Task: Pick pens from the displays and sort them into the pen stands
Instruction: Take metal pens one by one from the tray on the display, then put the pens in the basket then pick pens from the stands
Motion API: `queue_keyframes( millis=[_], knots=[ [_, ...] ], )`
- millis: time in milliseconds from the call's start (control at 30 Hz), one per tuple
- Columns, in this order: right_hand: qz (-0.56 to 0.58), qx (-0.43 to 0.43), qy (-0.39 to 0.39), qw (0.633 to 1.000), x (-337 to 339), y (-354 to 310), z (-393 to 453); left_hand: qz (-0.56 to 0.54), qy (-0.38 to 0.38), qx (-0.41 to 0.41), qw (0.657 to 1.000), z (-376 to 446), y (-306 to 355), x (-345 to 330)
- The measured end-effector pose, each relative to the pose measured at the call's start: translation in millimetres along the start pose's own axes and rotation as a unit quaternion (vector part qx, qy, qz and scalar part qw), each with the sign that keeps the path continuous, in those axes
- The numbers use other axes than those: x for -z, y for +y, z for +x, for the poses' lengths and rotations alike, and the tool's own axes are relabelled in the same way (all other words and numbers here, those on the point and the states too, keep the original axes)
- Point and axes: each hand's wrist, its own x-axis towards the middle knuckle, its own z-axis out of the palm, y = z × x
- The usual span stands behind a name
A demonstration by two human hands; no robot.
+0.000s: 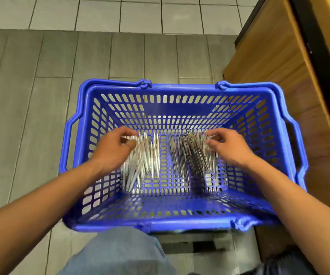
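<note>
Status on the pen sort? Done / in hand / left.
Done: two separated bunches lie in the blue basket, white pens left, dark pens right. In hand: left hand grips the white bunch, right hand is at the dark bunch. Left: no pen stands or displays in view, so placing looks outstanding.

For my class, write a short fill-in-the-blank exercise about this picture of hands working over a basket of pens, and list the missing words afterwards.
1. Both bundles of pens stand inside a plastic basket coloured ____.
2. The left hand grips the bundle of ____ pens.
3. The dark pens are held by the ____ hand.
4. The basket sits on a floor made of ____.

Missing words: blue; white; right; tiles
</note>
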Motion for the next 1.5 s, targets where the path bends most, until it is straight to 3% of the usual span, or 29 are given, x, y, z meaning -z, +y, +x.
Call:
queue_keyframes(
  millis=[133,300,400,567,733,867,967,1067,1233,1333,1500],
  knots=[
    [0.002,0.007,0.109,0.994,54,1,-50,-0.011,0.07,-0.053,0.996,-45,18,44],
    [-0.058,-0.072,0.199,0.976,98,-2,-102,-0.068,0.164,0.011,0.984,-83,22,81],
    [-0.071,-0.157,0.189,0.967,109,-3,-111,-0.068,0.201,0.091,0.973,-93,14,90],
    [-0.132,-0.24,0.21,0.939,104,-22,-94,-0.136,0.145,0.241,0.95,-90,1,75],
    [-0.239,-0.26,0.181,0.918,99,-23,-78,-0.227,0.175,0.288,0.914,-81,-2,55],
    [-0.268,-0.286,0.111,0.913,99,-16,-66,-0.173,0.22,0.305,0.91,-77,-10,54],
    [-0.205,-0.296,0.124,0.925,86,-4,-74,-0.136,0.231,0.3,0.916,-77,-20,62],
    [-0.034,-0.284,0.194,0.938,73,8,-81,-0.164,0.217,0.3,0.914,-77,-29,72],
    [0.199,-0.302,0.159,0.919,77,12,-82,-0.298,0.237,0.375,0.845,-79,-29,83],
    [0.263,-0.284,0.153,0.909,85,1,-86,-0.318,0.247,0.395,0.826,-87,-29,90],
    [0.284,-0.265,0.12,0.914,110,-33,-108,-0.287,0.246,0.401,0.834,-123,-14,111]
  ],
)
